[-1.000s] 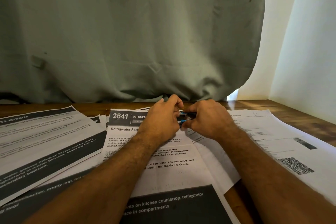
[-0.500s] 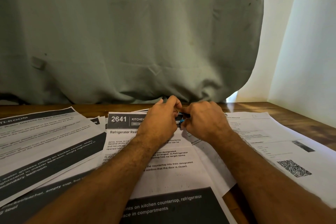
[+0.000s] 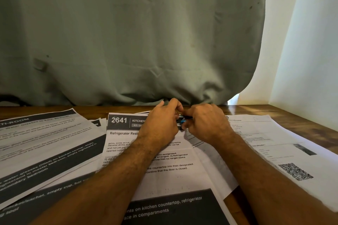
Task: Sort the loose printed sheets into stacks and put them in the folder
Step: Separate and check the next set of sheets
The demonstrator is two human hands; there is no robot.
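Blue-and-black, the small clip (image 3: 181, 121) sits pinched between both hands at the far edge of sheet 2641 (image 3: 128, 133); whether it is a binder clip or some other fastener cannot be told, since the fingers hide most of it.

Landmark: sheet 2641, the page headed "Refrigerator", lying flat on the desk (image 3: 311, 124).

- Left hand (image 3: 161, 124): rests over the top right part of sheet 2641, fingers curled shut, thumb and forefinger closed on the left side of the clip.
- Right hand (image 3: 206, 124): just right of sheet 2641's top corner, fingers likewise curled shut on the right side of the clip. The two hands touch or nearly touch at the clip.
- Clip axis: appears to run left to right, along the top edge of sheet 2641. Both hands are equally near; neither has to reach.
- Whether the clip already bites the paper edge cannot be told.

Loose sheets: one overlapping pile (image 3: 45, 148) lies left of sheet 2641, a QR sheet (image 3: 285, 160) lies right of it, and a dark-banded sheet (image 3: 173, 206) lies nearer than it. All are spread out and unsorted. No folder is in view.

Judgement: the task is at an early stage. The next move depends on the clip's position at the top edge of sheet 2641.
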